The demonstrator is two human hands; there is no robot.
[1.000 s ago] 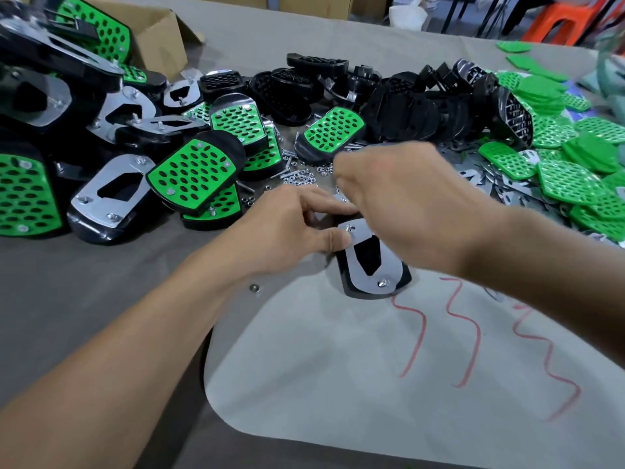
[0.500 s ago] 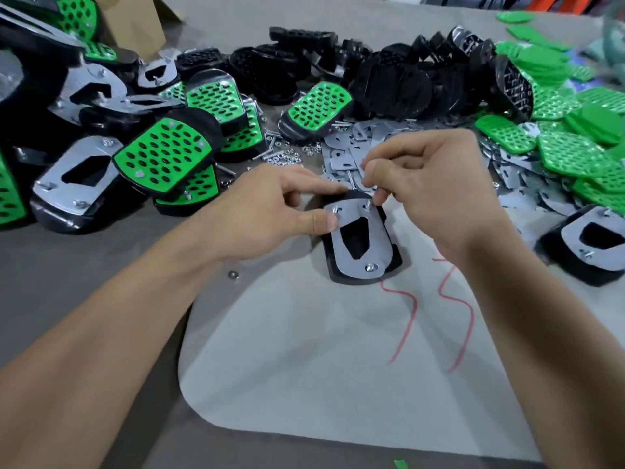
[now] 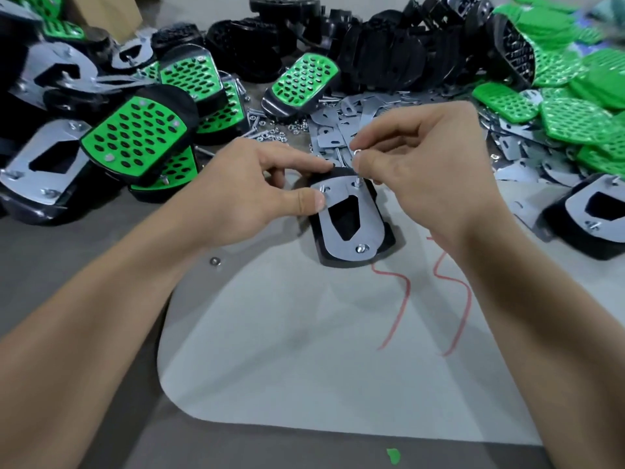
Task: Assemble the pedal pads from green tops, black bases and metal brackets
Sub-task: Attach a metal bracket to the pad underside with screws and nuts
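Far left: heap of finished pads (image 3: 135, 137), some green face up, some metal plate up, stacked loosely. Behind them, corner of a cardboard box (image 3: 111, 8). Scattered nuts and screws (image 3: 270, 130) just right of the heap. One stray nut (image 3: 214, 261) on the grey table (image 3: 67, 252), beside the left wrist.

Left hand (image 3: 257, 184) grasping the centre pad (image 3: 389, 238): thumb pressed flat on the near-left corner of its metal bracket (image 3: 370, 228), index finger laid along the pad's far edge, other fingers curled behind. Pad lying face down, black base under, bracket on top, straddling the far edge of a pale sheet (image 3: 304, 350). Nut already seated at the bracket's near end. Two studs sticking up at the far end, the left one right beside the thumb.

Right hand (image 3: 429, 170) clenched in a pinch on a small nut (image 3: 357, 151), thumb and index fingertips closed on it. Nut held just above the far-right stud (image 3: 357, 182), not touching it.

Behind the hands: loose brackets (image 3: 333, 133) spread flat, then a heap of black bases (image 3: 372, 52). Red squiggles (image 3: 399, 299) on the sheet under the right forearm. Right: pile of green tops (image 3: 575, 120). Below them, another face-down pad (image 3: 595, 214), bracket up. Green scrap (image 3: 393, 455) at bottom edge.
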